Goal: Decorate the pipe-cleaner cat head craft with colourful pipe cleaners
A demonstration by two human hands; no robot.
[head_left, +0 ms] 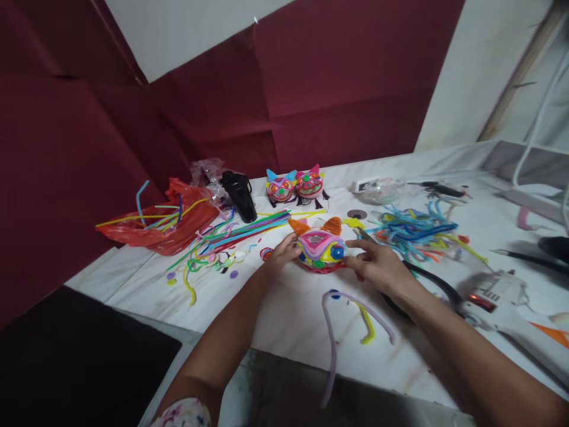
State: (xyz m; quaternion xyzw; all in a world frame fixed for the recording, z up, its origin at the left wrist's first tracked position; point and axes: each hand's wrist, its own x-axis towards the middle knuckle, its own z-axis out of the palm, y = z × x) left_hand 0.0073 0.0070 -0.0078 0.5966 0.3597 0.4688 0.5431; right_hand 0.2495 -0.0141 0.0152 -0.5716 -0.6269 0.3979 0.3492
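Observation:
A colourful pipe-cleaner animal head with orange ears, a blue eye and a green nose is in front of me, between my hands. My left hand grips its left side, fingers partly hidden behind it. With thumb and fingers, my right hand holds its right edge near the blue eye. Below it lie a bent lilac pipe cleaner and a short yellow pipe cleaner. Scissors with black handles lie partly under my right hand.
Two finished-looking animal heads stand at the back. Leftward are a red plastic bag, a black bottle and long pipe cleaners. On the right are a blue pipe-cleaner heap and a white glue gun with a red light.

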